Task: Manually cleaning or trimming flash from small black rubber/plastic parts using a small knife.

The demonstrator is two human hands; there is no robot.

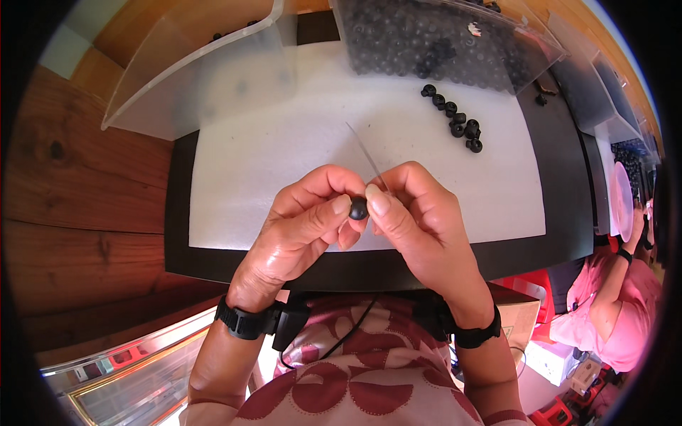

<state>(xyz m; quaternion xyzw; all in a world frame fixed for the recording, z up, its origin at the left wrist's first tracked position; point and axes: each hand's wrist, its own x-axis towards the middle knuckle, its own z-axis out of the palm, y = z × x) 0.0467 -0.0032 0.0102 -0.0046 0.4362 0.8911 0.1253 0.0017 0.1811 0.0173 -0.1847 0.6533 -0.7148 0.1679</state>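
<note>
My left hand [297, 221] pinches a small, round, black, bead-like piece [359, 208] between thumb and fingers, above the near half of a white sheet [284, 156]. Right beside it, my right hand [425, 221] is closed on a thin, pointed metal tool [364, 150] that slants up and to the left from its fingertips. The two hands meet at the piece, and the tool's lower end is hidden in the right fingers. Several similar black pieces [450, 108] lie in a slanting row at the sheet's far right.
A clear bin [547, 46] full of black pieces stands at the back. Another translucent bin [188, 85] is at the back left. Wooden boards [85, 177] adjoin the dark table edge [177, 213]. At right, a person in pink [611, 312] is working beside a pink dish [622, 202].
</note>
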